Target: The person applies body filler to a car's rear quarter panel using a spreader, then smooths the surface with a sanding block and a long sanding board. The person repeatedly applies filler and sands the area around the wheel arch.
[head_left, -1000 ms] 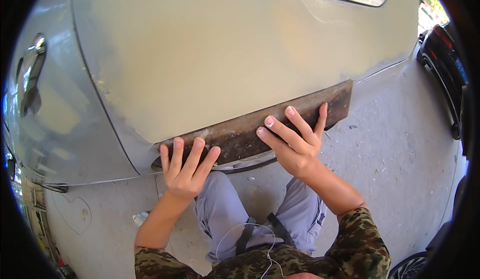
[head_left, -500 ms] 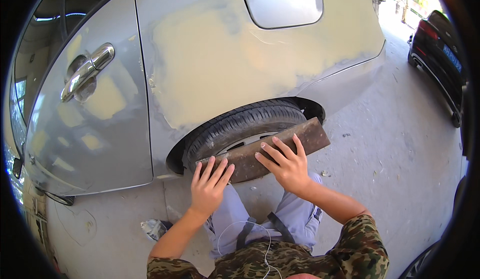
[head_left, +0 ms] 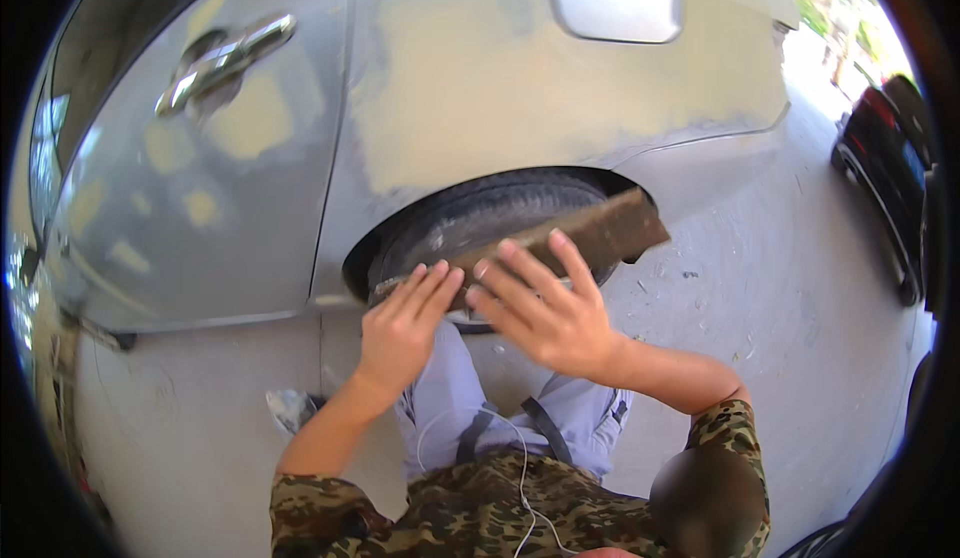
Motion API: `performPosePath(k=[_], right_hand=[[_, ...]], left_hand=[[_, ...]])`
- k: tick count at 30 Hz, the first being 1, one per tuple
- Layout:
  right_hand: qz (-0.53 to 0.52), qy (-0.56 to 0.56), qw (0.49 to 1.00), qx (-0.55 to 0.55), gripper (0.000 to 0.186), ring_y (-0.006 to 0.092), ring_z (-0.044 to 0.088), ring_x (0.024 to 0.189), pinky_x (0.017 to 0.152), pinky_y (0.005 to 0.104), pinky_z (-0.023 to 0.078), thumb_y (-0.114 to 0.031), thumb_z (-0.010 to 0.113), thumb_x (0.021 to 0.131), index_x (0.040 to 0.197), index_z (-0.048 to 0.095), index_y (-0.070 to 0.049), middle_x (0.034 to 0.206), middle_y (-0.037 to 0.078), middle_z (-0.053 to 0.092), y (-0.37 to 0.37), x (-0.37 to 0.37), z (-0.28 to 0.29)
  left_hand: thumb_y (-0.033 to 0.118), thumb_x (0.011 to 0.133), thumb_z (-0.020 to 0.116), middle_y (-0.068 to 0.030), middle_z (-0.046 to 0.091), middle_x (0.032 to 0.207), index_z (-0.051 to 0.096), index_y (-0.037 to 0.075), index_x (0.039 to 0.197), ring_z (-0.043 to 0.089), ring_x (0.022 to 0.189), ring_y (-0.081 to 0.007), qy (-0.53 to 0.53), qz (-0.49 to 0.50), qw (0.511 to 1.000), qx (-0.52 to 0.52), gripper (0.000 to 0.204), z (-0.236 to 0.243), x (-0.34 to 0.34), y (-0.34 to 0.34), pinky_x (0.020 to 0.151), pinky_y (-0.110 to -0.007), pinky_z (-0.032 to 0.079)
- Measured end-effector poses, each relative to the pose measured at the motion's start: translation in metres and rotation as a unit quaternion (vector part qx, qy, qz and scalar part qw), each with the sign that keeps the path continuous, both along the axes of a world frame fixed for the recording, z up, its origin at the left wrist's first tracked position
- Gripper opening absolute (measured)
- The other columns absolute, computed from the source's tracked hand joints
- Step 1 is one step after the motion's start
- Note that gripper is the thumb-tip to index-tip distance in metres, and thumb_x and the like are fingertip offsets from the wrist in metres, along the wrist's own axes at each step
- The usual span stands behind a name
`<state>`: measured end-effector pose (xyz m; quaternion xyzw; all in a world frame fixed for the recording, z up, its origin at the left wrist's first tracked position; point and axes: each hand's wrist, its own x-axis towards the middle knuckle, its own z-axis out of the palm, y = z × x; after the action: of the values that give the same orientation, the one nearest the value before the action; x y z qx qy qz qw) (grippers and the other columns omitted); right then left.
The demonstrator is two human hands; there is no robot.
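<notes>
Head view: supporting a brown board [head_left: 628, 232] before the wheel [head_left: 480, 213].
Seemingly steadying it, with left hand [head_left: 398, 330] closed over one end, right hand [head_left: 560, 323] spread across the middle, grip impossible to tell; calling next for even, two-handed support.

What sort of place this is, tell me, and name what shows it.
Probably a car body repair workshop: the silver car's rear panel and rear door carry beige patches that look like filler, and a dark car stands nearby on the grey floor.

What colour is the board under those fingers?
Brown; the board shows best in the head view.
</notes>
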<state>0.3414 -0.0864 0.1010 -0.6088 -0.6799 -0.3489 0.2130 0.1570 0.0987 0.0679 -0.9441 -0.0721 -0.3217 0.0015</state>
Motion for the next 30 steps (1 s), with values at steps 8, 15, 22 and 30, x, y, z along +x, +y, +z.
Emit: performPosePath(k=[8, 15, 22, 30], right_hand=[[0.413, 0.068, 0.898, -0.136, 0.038, 0.0241, 0.076, 0.108, 0.094, 0.0431, 0.062, -0.012, 0.073, 0.085, 0.122, 0.081, -0.015, 0.118, 0.002, 0.079, 0.050, -0.110, -0.053], [0.244, 0.470, 0.709, -0.466, 0.034, 0.0268, 0.078, 0.085, 0.082, 0.0395, 0.061, -0.027, 0.079, 0.099, 0.123, 0.080, -0.002, 0.104, 0.016, 0.082, 0.197, -0.263, -0.196], [-0.098, 0.708, 0.412, -0.564, 0.091, 0.0300, 0.068, 0.125, 0.095, 0.0519, 0.062, -0.033, 0.088, 0.095, 0.164, 0.042, 0.002, 0.143, 0.017, 0.067, 0.323, -0.440, -0.363], [-0.128, 0.715, 0.428, -0.538, 0.055, 0.0201, 0.071, 0.093, 0.078, 0.0423, 0.061, -0.022, 0.089, 0.094, 0.136, 0.060, -0.003, 0.117, 0.008, 0.074, 0.324, -0.487, -0.426]], left_hand=[[0.014, 0.116, 0.057, -0.0211, 0.073, 0.130, 0.066, -0.011, 0.134, 0.069, 0.116, -0.0276, -0.474, 0.238, 0.833, -0.154, 0.032, -0.061, -0.197, -0.013, 0.105, -0.040, 0.052], [0.004, 0.114, 0.059, -0.0122, 0.059, 0.155, 0.051, 0.001, 0.153, 0.058, 0.142, -0.0245, -0.733, 0.243, 0.590, -0.236, 0.040, -0.077, -0.424, -0.020, 0.123, -0.044, 0.046], [-0.001, 0.109, 0.064, -0.0146, 0.062, 0.153, 0.058, 0.000, 0.148, 0.061, 0.141, -0.0296, -0.743, 0.293, 0.542, -0.261, 0.040, -0.168, -0.515, -0.027, 0.124, -0.055, 0.049], [0.001, 0.109, 0.066, -0.0160, 0.070, 0.143, 0.065, -0.005, 0.141, 0.069, 0.131, -0.0279, -0.712, 0.367, 0.513, -0.308, 0.032, -0.225, -0.531, -0.016, 0.117, -0.051, 0.057]])
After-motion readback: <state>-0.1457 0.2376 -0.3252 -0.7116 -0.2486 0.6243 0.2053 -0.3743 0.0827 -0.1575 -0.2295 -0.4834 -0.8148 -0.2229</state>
